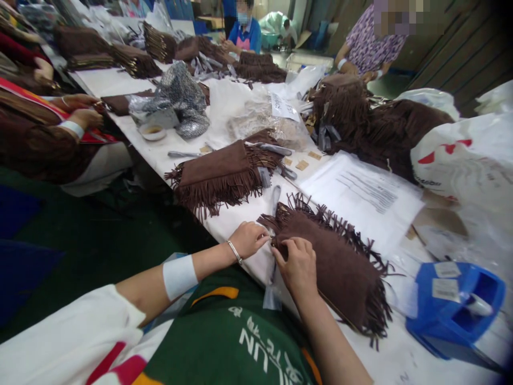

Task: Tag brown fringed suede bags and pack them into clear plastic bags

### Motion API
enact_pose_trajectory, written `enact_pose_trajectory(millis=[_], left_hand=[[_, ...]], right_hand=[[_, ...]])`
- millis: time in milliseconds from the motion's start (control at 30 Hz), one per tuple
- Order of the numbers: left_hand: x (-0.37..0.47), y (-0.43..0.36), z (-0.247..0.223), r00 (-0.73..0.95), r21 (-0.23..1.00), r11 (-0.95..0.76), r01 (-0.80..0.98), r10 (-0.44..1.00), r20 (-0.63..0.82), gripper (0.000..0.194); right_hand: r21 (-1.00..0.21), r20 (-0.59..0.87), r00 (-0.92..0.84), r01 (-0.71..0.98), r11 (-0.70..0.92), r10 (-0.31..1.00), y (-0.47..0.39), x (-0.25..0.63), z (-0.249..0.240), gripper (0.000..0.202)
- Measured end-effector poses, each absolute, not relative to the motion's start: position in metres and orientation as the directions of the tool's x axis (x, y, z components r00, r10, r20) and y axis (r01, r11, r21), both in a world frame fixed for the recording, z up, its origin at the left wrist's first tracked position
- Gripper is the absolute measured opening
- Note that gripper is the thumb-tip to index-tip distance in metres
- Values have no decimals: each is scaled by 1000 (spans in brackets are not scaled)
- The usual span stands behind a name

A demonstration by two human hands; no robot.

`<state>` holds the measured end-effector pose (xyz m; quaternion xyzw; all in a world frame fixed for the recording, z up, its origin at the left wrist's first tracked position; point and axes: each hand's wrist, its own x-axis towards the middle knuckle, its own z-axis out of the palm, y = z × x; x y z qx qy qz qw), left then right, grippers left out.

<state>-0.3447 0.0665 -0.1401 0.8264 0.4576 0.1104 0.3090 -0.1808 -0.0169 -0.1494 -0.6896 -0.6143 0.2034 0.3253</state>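
Note:
A brown fringed pouch (340, 262) lies on the white table in front of me, its fringe spread along the far edge and right end. My right hand (298, 264) grips its near left corner between thumb and fingers. Close beside it, my left hand (250, 239) is closed in a pinch at the same corner. Whatever small piece sits between the left fingertips is too small to name. A grey strip (274, 200) lies on the table just beyond my hands. Farther off to the left rests a second brown fringed pouch (218, 171).
A blue tape dispenser (452, 305) stands at the right. Printed sheets in plastic (364, 192) lie beyond the pouch. Silver bubble wrap (182, 99), a small dish (152, 132) and heaps of brown pouches (342, 104) occupy the table farther back. Co-workers' hands (86, 115) are at the left edge.

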Motion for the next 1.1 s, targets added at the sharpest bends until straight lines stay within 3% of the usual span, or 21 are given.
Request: enact_pose_trajectory(millis=[100,300,333,400,467,567,600,667,733,800,900,1000,1100], left_hand=[[-343,74,-146,526,677,-264,686,824,-212,22],[-346,64,-161,540,827,57,559,732,-416,36],[-347,62,-163,546,840,94,534,720,-428,37],[-348,59,-164,555,858,139,494,709,-434,37],[-350,61,-165,543,870,158,467,725,-423,34],[-353,74,-162,486,869,-88,487,854,-187,27],[-353,81,-161,497,818,-253,516,866,-46,25],[-353,96,-160,576,595,-554,582,798,179,28],[-352,109,-159,665,381,-688,618,716,213,39],[-351,119,-160,705,276,-721,635,688,175,33],[-350,125,-156,731,274,-743,611,662,166,13],[-340,127,-145,731,367,-731,576,661,169,11],[-319,132,-132,771,480,-727,491,619,150,12]], right_hand=[[-791,36,153,609,-65,988,3,-184,-145,16],[-956,-70,62,279,-85,996,11,-161,-131,46],[-951,-43,90,300,-68,995,8,-161,-132,48],[-853,59,126,522,-15,990,-2,-165,-140,57],[-591,157,58,805,47,986,-13,-173,-153,64],[-307,163,-81,943,129,983,-24,-180,-173,64],[-275,155,-104,951,144,982,-25,-179,-177,64],[-258,142,-133,952,166,981,-27,-175,-181,64],[-266,126,-154,946,183,980,-26,-170,-179,62],[-288,120,-148,941,177,982,-25,-169,-174,62],[-395,145,-47,913,102,988,-15,-176,-165,55],[-568,125,96,823,-8,987,7,-185,-158,52],[-722,-2,236,672,-165,972,34,-183,-158,47]])
